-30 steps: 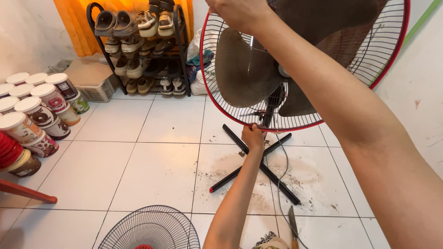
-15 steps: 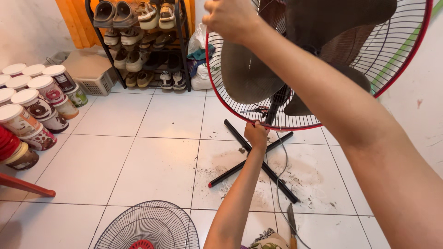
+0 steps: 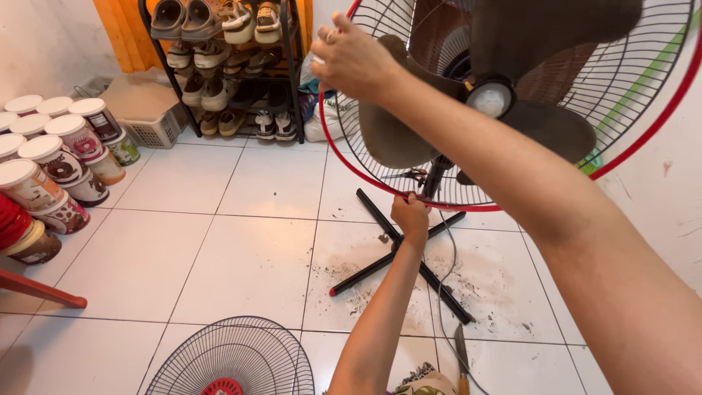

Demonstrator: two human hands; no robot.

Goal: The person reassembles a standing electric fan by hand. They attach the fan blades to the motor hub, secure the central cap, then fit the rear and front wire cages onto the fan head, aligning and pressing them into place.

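A standing fan with dusty brown blades (image 3: 395, 139) and a grey hub (image 3: 488, 99) fills the upper right. Its rear wire guard (image 3: 629, 66) has a red rim and no front cover. My right hand (image 3: 351, 62) grips that rim at its upper left, the arm reaching across the view. My left hand (image 3: 409, 214) holds the bottom of the rim, just left of the black pole. Below stands the fan's black cross base (image 3: 365, 269) on dusty white tiles.
The loose front grille (image 3: 234, 358) lies on the floor at the bottom. A shoe rack (image 3: 227, 66) and a plastic basket (image 3: 150, 132) stand at the back, and stacked lidded tubs (image 3: 58, 161) on the left. A tool (image 3: 462, 351) and a cable (image 3: 442, 292) lie near the base.
The fan head has turned towards me, so the hub now shows. My right hand has come down and left along with the rim. My left hand has kept its hold at the bottom.
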